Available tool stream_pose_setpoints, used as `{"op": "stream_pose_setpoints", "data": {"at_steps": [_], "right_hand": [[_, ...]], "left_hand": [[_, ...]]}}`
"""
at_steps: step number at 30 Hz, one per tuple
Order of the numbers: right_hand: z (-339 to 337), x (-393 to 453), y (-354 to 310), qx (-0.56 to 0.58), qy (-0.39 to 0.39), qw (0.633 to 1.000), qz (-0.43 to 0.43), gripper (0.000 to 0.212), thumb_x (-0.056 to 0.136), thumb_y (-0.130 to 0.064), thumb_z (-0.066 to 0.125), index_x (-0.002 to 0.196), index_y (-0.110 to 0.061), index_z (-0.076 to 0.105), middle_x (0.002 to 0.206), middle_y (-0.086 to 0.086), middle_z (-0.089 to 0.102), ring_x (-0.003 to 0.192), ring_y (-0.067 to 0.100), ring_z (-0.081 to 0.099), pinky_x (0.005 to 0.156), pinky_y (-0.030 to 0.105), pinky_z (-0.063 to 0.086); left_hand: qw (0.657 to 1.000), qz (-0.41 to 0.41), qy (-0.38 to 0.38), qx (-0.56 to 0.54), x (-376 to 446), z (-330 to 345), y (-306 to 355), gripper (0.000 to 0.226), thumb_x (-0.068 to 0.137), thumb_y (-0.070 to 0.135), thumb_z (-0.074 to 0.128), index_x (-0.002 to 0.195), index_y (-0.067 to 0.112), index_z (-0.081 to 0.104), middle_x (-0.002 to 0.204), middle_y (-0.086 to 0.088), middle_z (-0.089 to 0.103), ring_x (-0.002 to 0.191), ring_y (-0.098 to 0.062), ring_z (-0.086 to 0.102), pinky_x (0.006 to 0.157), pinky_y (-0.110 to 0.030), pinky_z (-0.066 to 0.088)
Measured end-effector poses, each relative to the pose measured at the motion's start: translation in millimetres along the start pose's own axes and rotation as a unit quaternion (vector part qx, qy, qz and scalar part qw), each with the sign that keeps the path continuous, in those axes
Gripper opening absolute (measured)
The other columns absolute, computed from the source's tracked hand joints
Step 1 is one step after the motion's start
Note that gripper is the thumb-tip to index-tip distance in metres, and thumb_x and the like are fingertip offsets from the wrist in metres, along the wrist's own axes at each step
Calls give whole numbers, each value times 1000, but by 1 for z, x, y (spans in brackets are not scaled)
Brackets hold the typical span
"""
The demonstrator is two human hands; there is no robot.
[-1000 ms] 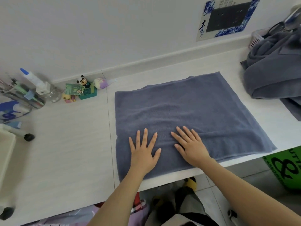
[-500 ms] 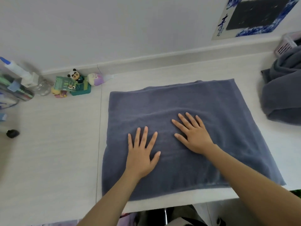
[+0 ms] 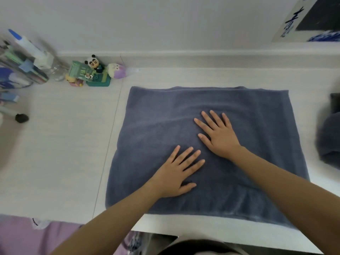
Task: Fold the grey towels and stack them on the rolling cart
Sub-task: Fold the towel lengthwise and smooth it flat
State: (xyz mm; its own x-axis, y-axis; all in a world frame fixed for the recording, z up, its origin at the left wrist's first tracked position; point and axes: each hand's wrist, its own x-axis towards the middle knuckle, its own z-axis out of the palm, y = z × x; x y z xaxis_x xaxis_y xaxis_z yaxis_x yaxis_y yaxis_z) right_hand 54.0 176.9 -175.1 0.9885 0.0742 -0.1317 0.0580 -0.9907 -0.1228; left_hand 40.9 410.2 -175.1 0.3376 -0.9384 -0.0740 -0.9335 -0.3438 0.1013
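the grey towel point(image 3: 211, 148) lies flat and already folded on the white desk point(image 3: 55, 153), its near edge at the desk's near rim. the left hand point(image 3: 176, 173) and right hand point(image 3: 219, 137) rest on its middle with fingers spread wide and straight, holding nothing, so this looks like smoothing between folds. the next move probably calls for gripping one edge and folding it across; no rolling cart is in view.

Bare forearms, no sleeves; hands point(image 3: 176, 173) without rings.

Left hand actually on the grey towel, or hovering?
Touching. The head view shows the left hand lying flat, fingers spread, palm down on the grey towel, no gap visible.
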Motion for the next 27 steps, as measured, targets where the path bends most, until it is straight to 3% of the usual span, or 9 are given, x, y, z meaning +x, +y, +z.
{"op": "stream_pose_setpoints", "data": {"at_steps": [5,8,13,16,19,22,25,27], "right_hand": [[10,-3,0,-19,3,994,-111,53,99,-47,12,146,-28,27,153,3,30,142,26,24,114,46,12],[6,8,8,-18,-8,995,-97,54,97,-50,12,147,-33,20,155,1,24,144,25,19,115,43,6],[-3,26,22,-38,-33,996,-75,59,88,-59,-9,144,-40,-4,159,-3,4,146,20,-2,117,40,-9],[-9,9,10,-17,18,994,-102,57,97,-48,6,148,-27,21,155,6,23,144,25,15,116,44,3],[4,-34,11,10,30,992,-123,52,101,-42,14,144,-24,36,151,7,33,141,26,27,114,46,16],[9,-55,40,-1,31,998,-47,53,100,-47,10,145,-28,30,150,5,34,140,27,28,114,45,14],[-2,-51,61,3,22,998,64,56,98,-52,2,145,-30,21,152,7,32,141,28,24,115,45,5],[-3,-58,63,-3,23,999,45,56,99,-51,4,145,-28,25,152,7,31,142,28,23,115,47,8]], "left_hand": [[990,136,-18,13,27,-1,25,60,98,46,35,151,27,17,159,-4,14,148,-21,2,119,-46,-4],[989,146,-29,6,28,3,24,57,97,47,35,150,33,20,159,-1,12,148,-21,1,118,-49,-6],[976,215,-34,21,26,-2,33,51,97,40,32,147,30,31,159,2,15,148,-20,5,119,-49,-2],[982,185,-26,16,39,-7,43,53,96,33,28,144,15,39,154,-6,31,145,-21,19,120,-40,0],[990,140,-29,7,43,-1,48,59,96,40,29,151,18,23,157,-8,21,147,-23,10,119,-42,-5],[985,167,-50,18,41,3,48,58,96,47,31,151,30,17,160,-3,13,148,-27,0,117,-54,-3],[982,185,-30,24,45,-2,48,57,95,48,34,149,31,25,159,-2,13,147,-28,1,116,-56,0],[982,184,-11,29,40,-1,52,56,93,45,36,147,29,32,158,-2,17,147,-25,6,118,-51,2]]}}
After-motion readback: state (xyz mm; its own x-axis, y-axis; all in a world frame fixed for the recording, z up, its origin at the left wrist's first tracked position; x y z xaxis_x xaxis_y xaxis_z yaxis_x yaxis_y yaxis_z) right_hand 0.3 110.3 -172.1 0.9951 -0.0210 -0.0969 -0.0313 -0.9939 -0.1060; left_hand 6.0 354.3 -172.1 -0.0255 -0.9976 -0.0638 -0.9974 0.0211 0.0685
